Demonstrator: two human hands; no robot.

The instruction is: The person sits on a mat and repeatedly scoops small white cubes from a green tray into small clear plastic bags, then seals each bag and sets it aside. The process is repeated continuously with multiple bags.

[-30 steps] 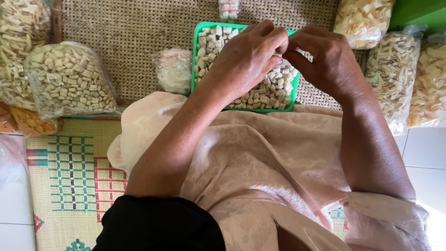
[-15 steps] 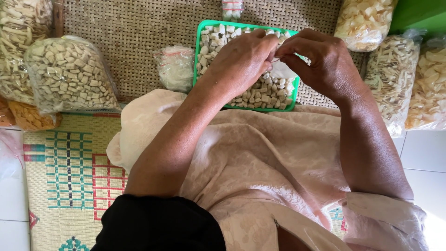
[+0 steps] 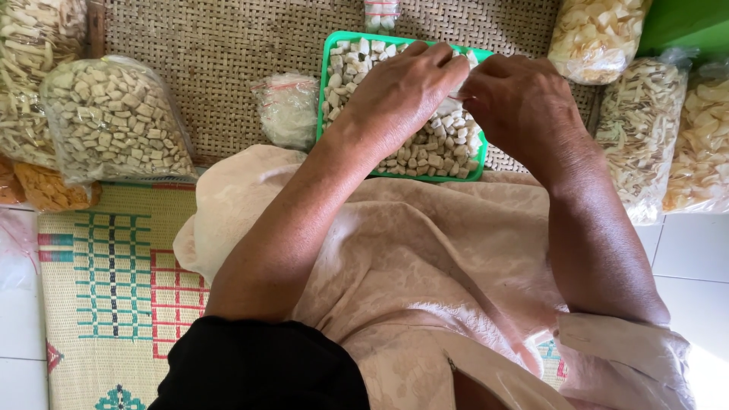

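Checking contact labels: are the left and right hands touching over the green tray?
Cannot tell. In the head view the left hand and right hand meet fingertip to fingertip above the green tray, with no plain gap or contact visible.

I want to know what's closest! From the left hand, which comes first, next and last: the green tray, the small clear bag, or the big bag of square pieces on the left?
1. Green tray: right under the left hand.
2. Small clear bag: just left of the tray.
3. Big bag of square pieces: far left on the woven mat.
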